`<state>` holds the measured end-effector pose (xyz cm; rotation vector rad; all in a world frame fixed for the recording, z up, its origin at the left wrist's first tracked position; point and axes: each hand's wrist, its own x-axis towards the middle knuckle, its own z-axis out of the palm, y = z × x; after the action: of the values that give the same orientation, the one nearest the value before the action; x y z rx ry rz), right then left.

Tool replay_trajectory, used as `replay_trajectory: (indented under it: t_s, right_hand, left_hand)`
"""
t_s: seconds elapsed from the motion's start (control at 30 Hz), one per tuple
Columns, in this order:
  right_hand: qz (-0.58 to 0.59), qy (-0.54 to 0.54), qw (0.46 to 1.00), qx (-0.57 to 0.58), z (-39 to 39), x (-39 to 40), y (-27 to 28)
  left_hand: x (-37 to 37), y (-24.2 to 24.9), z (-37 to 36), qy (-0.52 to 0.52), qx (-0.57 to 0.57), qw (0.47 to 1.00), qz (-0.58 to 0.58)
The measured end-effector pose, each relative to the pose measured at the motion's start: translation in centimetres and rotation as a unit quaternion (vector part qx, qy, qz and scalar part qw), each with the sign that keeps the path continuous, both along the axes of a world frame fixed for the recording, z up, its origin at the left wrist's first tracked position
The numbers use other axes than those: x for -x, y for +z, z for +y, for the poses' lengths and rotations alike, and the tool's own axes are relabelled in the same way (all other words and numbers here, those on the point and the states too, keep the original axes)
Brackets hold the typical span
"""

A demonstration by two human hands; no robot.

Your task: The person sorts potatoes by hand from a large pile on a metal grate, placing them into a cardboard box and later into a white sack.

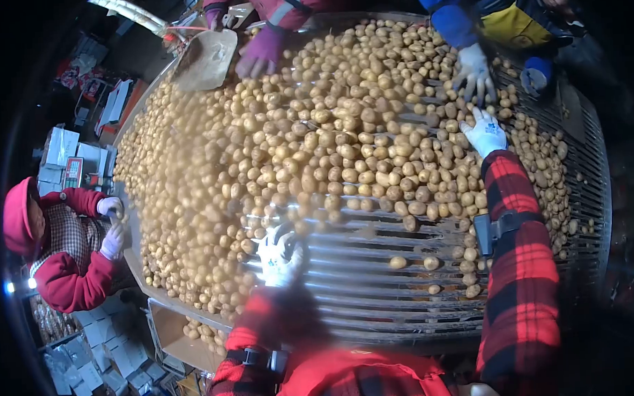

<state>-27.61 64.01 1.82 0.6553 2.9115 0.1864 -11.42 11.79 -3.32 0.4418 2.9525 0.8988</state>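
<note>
Many small potatoes (342, 120) lie heaped over a slatted metal table (362, 287). My left hand (280, 255), in a white glove, rests at the near edge of the heap with its fingers spread, nothing seen in it; this part of the view is hazy. Stretched out to the right, my right hand (486, 132), also in a white glove, touches potatoes with its fingers apart. Just beyond it is a co-worker's gloved hand (475, 74). A few loose potatoes (431, 263) sit on the bare slats between my arms.
At the far side a person in purple gloves (259, 53) is beside a scoop (206, 60). Another person (67, 241) in a red hat stands at the left edge. Boxes (62, 145) are stacked behind. A wooden bin (182, 335) with potatoes is below the table's left edge.
</note>
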Motion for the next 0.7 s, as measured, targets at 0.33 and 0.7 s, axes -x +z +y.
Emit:
replay_trajectory:
  t_s: [0.33, 0.7]
  right_hand:
    - [0.198, 0.108, 0.958, 0.179, -7.9, -7.4, -2.6]
    - [0.168, 0.159, 0.955, 0.185, -26.3, -10.6, -2.0]
  left_hand:
    - [-0.3, -0.9, 0.2, 0.029, -0.022, 0.999, 0.033]
    - [-0.1, 2.2, 1.2, 0.016, -0.024, 0.999, 0.033]
